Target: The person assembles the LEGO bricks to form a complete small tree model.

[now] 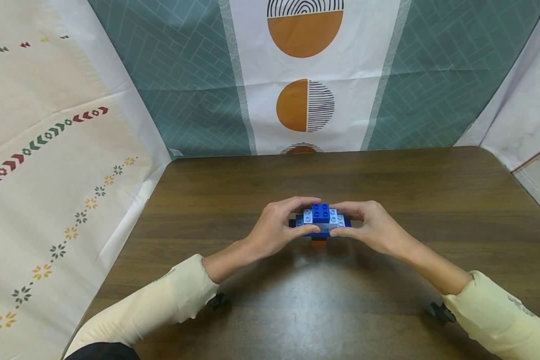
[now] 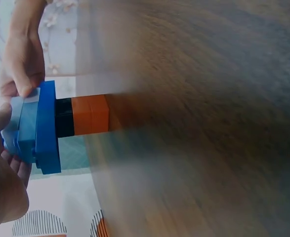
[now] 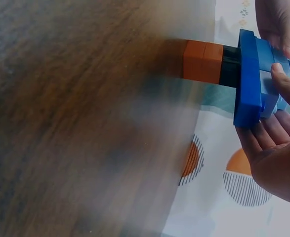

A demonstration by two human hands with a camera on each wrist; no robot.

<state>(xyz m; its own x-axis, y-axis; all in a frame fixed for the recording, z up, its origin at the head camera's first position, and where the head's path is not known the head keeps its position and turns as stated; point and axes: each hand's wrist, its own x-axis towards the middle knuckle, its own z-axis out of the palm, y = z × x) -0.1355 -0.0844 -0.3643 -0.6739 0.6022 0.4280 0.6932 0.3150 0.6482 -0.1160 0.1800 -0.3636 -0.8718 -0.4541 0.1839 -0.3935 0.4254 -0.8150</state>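
A model of stacked toy building bricks [image 1: 321, 214] stands upright on the table in the head view. Its foot is two orange bricks [image 2: 90, 114], with a dark brick [image 3: 230, 66] above them. A wide blue layer [image 2: 48, 133] spreads over that stem, lighter blue bricks [image 1: 308, 216] step inward on it, and a dark blue brick tops it. My left hand [image 1: 274, 227] grips the upper layers from the left, thumb in front and fingers behind. From the opposite side my right hand [image 1: 378, 227] holds the same layers likewise. Both hands partly hide the model's ends.
The brown wooden table [image 1: 234, 195] ends at a far edge against a patterned hanging cloth [image 1: 184, 90]. Another printed cloth [image 1: 49, 150] hangs along the left side. Dark wrist mounts [image 1: 441, 313] sit under the forearms, close over the tabletop.
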